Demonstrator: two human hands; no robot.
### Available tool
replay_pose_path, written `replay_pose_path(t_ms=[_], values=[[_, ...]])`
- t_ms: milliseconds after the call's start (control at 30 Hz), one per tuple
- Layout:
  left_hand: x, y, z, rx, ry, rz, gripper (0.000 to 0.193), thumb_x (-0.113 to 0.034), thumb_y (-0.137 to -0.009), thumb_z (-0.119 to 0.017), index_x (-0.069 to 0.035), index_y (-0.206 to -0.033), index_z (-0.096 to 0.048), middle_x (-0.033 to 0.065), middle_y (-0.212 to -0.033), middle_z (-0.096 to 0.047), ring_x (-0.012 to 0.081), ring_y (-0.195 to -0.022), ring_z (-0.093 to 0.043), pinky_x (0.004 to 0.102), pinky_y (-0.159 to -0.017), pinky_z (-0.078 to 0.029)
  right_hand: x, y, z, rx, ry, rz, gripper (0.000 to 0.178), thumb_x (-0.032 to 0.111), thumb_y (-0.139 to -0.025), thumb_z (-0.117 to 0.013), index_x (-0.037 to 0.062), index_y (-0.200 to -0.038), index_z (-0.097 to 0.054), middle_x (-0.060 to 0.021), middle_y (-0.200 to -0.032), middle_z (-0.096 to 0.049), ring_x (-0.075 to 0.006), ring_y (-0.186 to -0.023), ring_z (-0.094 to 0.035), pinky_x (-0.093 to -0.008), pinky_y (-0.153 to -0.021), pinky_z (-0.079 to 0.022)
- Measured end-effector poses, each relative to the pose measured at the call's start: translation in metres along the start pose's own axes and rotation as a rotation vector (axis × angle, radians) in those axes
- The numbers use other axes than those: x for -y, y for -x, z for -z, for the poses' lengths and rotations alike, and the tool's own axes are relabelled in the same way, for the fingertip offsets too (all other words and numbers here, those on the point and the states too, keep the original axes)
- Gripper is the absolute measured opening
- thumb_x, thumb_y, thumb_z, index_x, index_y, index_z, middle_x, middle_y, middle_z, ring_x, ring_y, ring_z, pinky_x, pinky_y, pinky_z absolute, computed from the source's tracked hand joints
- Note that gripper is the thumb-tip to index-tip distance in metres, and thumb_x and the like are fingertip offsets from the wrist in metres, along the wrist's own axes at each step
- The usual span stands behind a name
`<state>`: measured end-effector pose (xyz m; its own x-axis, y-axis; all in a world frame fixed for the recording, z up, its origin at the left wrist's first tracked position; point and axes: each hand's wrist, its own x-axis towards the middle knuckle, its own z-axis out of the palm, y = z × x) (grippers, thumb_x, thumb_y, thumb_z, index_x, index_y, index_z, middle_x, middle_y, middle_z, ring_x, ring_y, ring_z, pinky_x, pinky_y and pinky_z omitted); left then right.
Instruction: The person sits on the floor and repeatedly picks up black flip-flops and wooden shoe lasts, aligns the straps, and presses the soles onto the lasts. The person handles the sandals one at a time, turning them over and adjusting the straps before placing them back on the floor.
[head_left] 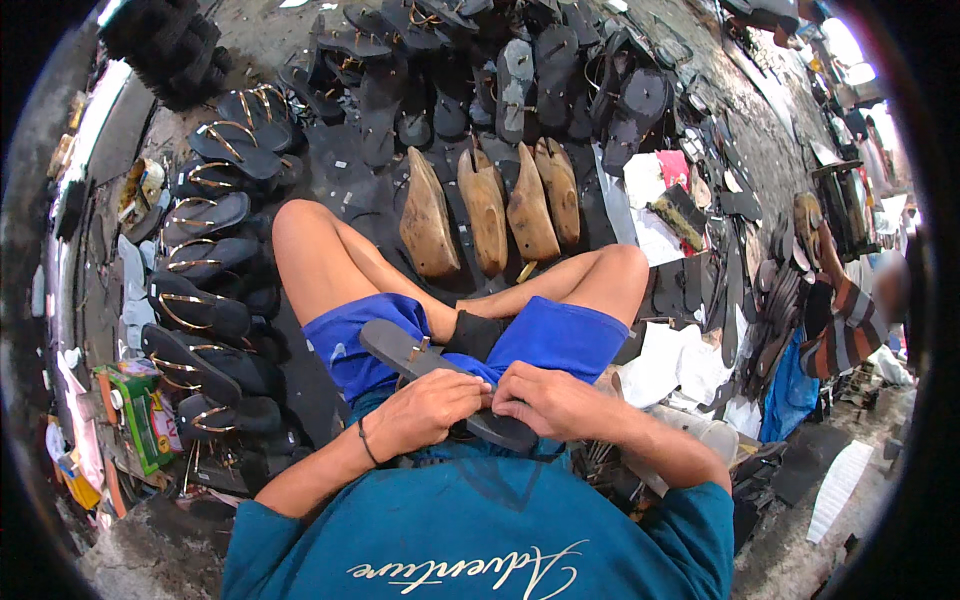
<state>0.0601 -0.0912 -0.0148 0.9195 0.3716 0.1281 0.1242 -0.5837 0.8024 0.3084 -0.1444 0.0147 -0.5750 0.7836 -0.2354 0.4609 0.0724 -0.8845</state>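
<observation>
A dark grey sandal point(393, 346) lies slantwise across my lap, its toe end up to the left and its heel end low to the right. A small metallic piece shows on its toe part. My left hand point(432, 408), with a thin dark band at the wrist, is closed on the sandal's middle. Against the heel half, my right hand point(545, 400) is closed too, thumb and fingers pinched at the sole's edge. The fingertips of both hands almost meet. Whatever small part lies between them is hidden.
Four wooden shoe lasts point(428, 222) stand beyond my crossed legs. Black sandals with gold straps point(205, 258) line my left; more sandals point(450, 90) fill the far side. White paper point(665, 360), a white tub point(708, 436) and stacked soles point(775, 320) lie right. Another person's striped sleeve point(845, 325) shows far right.
</observation>
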Motion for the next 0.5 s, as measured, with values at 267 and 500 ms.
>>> replay_pose_path(t_ms=[267,500], values=[[0.004,-0.001,-0.004,0.061,0.03,0.029,0.055,0.009,-0.068,-0.066,0.003,-0.122,-0.065,0.0154,-0.126,-0.067,0.0306,-0.126,-0.06,0.0419,-0.108,-0.046,0.008,-0.004,0.01,0.096,0.408,0.261,0.015,0.016,-0.091,-0.065,0.0031,-0.097,-0.066,-0.0128,-0.096,-0.066,-0.0281,-0.083,-0.068,-0.0381,-0.07,-0.058],[0.001,0.0,-0.003,0.1,-0.026,-0.018,0.05,0.001,-0.076,-0.069,-0.003,-0.126,-0.064,0.0132,-0.129,-0.067,0.029,-0.122,-0.062,0.0418,-0.106,-0.047,-0.011,-0.027,0.066,-0.555,0.26,0.066,0.015,0.013,-0.091,-0.072,0.0023,-0.099,-0.064,-0.0124,-0.084,-0.069,-0.0256,-0.072,-0.072,-0.0351,-0.061,-0.058]])
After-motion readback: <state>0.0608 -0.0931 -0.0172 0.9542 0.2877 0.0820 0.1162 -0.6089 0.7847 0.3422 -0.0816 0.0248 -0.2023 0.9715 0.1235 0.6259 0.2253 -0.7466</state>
